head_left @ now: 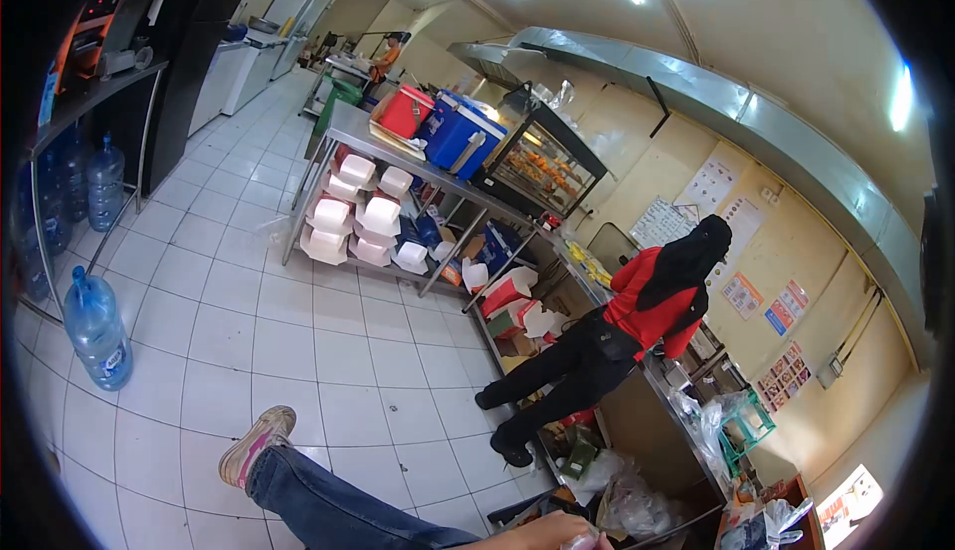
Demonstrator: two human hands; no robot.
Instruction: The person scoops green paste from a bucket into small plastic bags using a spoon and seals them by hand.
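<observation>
Plastic wrap [580,542], crinkled, near bottom edge: pinched by one hand [542,532], which hand unclear; kept close above the jeans leg [328,505].

Glossy white floor tiles [298,341]; brushed metal table [358,127]; clear plastic water bottle [96,329]; denim trouser leg [328,505].

White tiled floor [288,341] underfoot, with a big water bottle [96,328] standing on it at the left. A long steel table [350,126] carries a red cooler [406,111] and a blue cooler [460,132]; white boxes [358,214] are stacked on its lower shelf.
</observation>
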